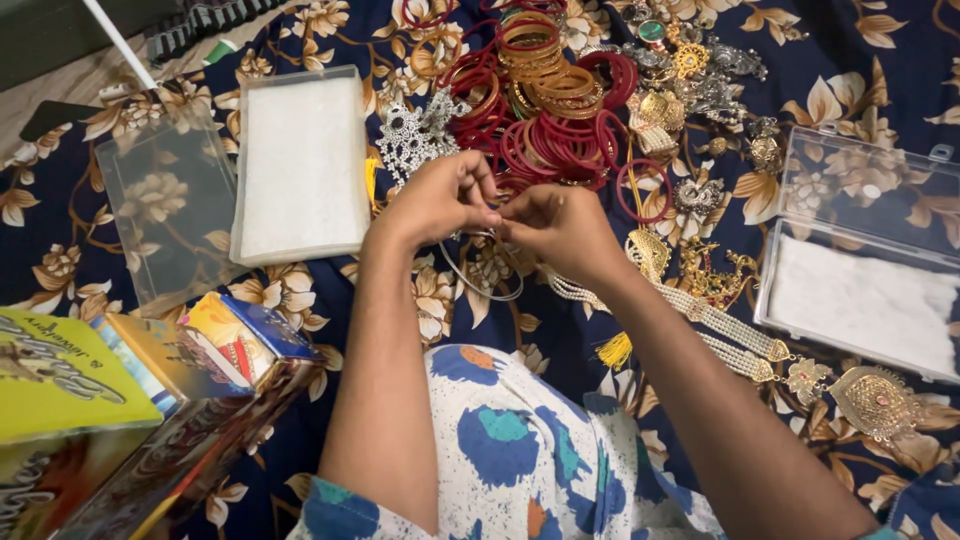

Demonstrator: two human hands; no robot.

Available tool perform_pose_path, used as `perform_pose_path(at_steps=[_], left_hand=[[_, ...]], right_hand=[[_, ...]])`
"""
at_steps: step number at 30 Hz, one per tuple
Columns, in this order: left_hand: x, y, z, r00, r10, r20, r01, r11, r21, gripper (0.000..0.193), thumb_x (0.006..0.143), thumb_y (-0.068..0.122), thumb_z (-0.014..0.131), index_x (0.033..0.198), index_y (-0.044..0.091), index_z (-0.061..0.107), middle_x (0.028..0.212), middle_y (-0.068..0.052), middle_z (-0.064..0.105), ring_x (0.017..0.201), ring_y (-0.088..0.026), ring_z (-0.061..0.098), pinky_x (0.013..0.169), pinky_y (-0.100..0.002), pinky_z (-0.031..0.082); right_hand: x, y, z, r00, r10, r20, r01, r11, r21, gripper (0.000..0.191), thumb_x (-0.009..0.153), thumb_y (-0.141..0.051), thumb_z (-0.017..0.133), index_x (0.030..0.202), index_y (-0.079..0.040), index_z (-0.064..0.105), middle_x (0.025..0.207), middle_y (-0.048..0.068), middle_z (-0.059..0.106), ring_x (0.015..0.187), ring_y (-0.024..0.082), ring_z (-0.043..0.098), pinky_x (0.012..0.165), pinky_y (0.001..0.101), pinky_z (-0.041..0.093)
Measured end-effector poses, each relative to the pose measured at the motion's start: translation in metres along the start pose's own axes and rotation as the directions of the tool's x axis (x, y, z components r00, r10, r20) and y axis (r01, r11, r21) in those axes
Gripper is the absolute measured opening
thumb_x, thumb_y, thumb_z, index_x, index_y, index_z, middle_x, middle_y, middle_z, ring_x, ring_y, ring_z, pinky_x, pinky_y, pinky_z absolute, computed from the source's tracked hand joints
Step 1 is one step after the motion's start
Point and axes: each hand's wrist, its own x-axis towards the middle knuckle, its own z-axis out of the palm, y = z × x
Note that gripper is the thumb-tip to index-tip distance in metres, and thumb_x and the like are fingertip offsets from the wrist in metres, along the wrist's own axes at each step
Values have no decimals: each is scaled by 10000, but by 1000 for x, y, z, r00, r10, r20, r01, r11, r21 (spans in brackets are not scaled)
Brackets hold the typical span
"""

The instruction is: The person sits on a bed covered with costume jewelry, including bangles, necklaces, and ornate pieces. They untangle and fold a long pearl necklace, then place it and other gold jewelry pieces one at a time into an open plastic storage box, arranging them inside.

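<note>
My left hand (440, 198) and my right hand (560, 228) meet fingertip to fingertip over a dark blue floral cloth (330, 310). Between them they pinch a thin silver wire hoop (478, 272) that hangs in a loop below the fingers. Just beyond the hands lies a heap of red and gold bangles (545, 100). A silver stone-set ornament (412, 135) rests left of the bangles, close to my left hand. A pearl-strand necklace with a yellow tassel (700, 325) runs under my right forearm.
An open clear plastic box with white padding (300, 165) and its lid (170, 205) lie at left. Another padded clear box (860, 290) sits at right. Gold jewellery pieces (875, 400) are scattered at right. Colourful cardboard boxes (150, 400) stack at lower left.
</note>
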Motion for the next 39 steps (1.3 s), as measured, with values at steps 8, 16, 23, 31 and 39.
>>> perform_pose_path(at_steps=[8,16,23,31,39], left_hand=[[-1,3,3,999,10,-41,-10,1000,7,277,731,-73,810,876,54,611,760,25,617,693,-61,565,626,-251,538],[-1,-1,9,995,20,-94,-20,1000,3,271,731,-83,810,838,53,601,701,31,552,660,-65,505,602,-260,499],[-3,4,13,978,-41,-207,62,993,96,244,747,-33,817,815,63,602,674,37,588,643,-66,558,586,-272,480],[-4,-2,15,973,-13,-230,35,995,89,224,759,-74,769,833,54,600,679,11,584,659,-71,575,616,-283,529],[7,4,27,998,60,35,-66,976,209,227,861,222,800,1019,72,737,875,-18,719,786,-95,673,705,-290,535]], right_hand=[[7,13,-6,997,64,38,-66,997,46,213,820,-143,825,950,15,766,842,59,788,729,70,714,658,255,575],[9,18,-2,997,66,47,-71,991,113,170,803,-81,787,904,37,719,810,101,763,668,106,709,579,266,568],[3,23,-6,986,145,83,-156,978,136,155,793,-70,775,889,24,699,770,107,760,630,127,725,532,264,567],[0,27,-9,981,177,76,-179,984,26,171,772,-82,796,867,24,701,772,98,767,681,126,747,616,263,606],[-10,26,-21,992,116,43,-118,992,51,161,896,-82,718,1057,-81,710,922,24,762,839,109,739,753,269,619]])
